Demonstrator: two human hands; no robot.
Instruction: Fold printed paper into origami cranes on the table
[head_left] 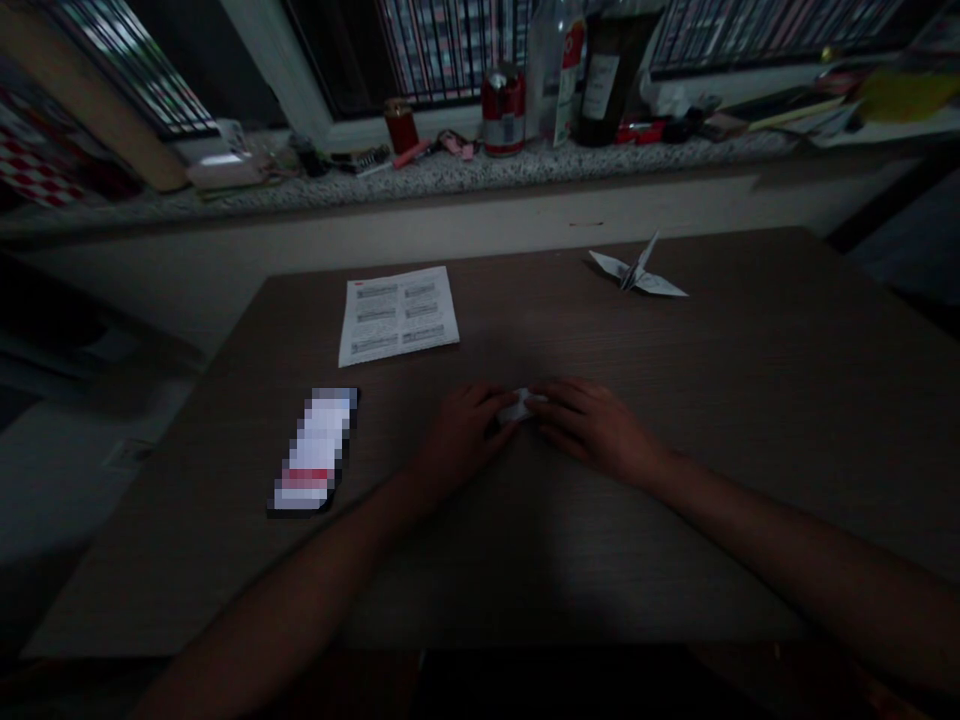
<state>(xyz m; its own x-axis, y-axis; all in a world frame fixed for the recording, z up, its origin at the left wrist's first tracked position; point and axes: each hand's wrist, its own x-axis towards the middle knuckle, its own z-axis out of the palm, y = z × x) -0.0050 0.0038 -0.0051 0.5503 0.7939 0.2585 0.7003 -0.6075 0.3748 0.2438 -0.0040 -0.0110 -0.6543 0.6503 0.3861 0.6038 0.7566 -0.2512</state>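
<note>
Wide, brown wooden table (750, 380), with far edge along the pale wall (465, 225), near edge at the bottom of the view, and largest room for moving on the right side. Behind, at higher level, a long speckled stone sill (360, 188). Toward the far left corner, a printed sheet (399, 316); nearer, a lit phone (311, 452) — narrowing the space beside the left forearm. Near the far edge, at right of middle, a white paper crane (636, 273) with wings spread. In the middle of the table, left hand (471, 425) and right hand (592, 415) facing each other, fingers of each close together, fingertips touching the paper; too dark to tell if clamped or only pressing. Between these fingertips, a small white paper (519, 405) — pale, compact, partly covered at both ends, folds impossible to distinguish.
</note>
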